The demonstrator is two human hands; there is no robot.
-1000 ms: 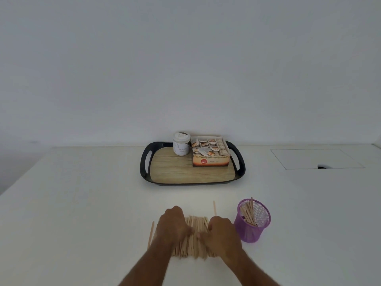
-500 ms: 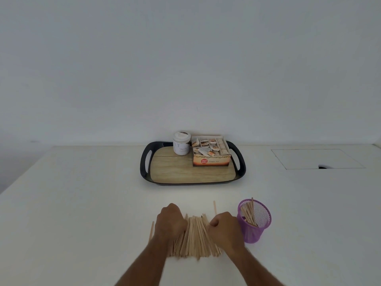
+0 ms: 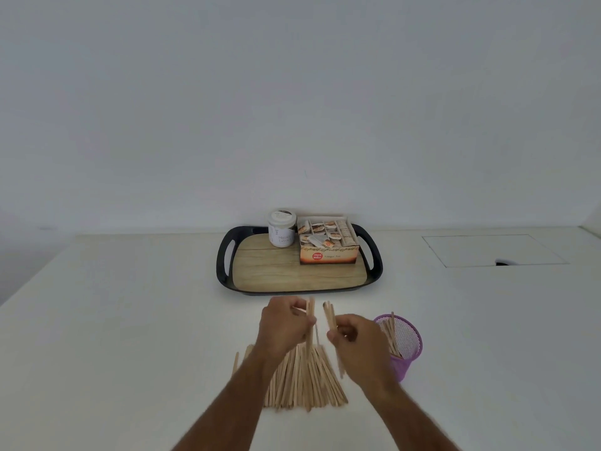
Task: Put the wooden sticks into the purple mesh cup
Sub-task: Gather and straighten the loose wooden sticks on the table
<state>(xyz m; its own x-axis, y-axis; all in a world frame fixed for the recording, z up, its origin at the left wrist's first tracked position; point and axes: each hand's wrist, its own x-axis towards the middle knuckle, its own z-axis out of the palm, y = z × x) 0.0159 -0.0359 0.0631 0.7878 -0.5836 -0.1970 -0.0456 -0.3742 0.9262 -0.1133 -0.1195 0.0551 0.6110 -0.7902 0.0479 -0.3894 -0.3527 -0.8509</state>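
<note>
I see a wide white bench (image 3: 130, 320) under me, with a rectangular inset panel (image 3: 494, 250) at its far right. Toward the back sits a black tray (image 3: 224, 265) with side handles and a wood-grain floor. On the tray's right rear stands an open carton of tea sachets (image 3: 328, 244); its front carries a round red badge whose words I cannot read, and beside it I make out "Ginger Tea". Just left of the carton, touching or nearly so, is a white jar (image 3: 282, 228) with a pale lid; the label starts "Mosi..." over "Extra", the rest too small for me.

Close to me, a fanned pile of wooden sticks (image 3: 302, 382) lies flat on the bench, partly under my forearms, with one loose stick just off its left edge. To the right of the pile stands the purple mesh cup (image 3: 405, 345), upright, with several sticks already leaning inside it.

My left hand (image 3: 283, 327) is raised above the pile, fingers curled tight around a few sticks held nearly upright. My right hand (image 3: 354, 343) is raised too, just left of the cup, pinching a small bunch of sticks whose tips tilt up and left. The two hands are near each other but apart.
</note>
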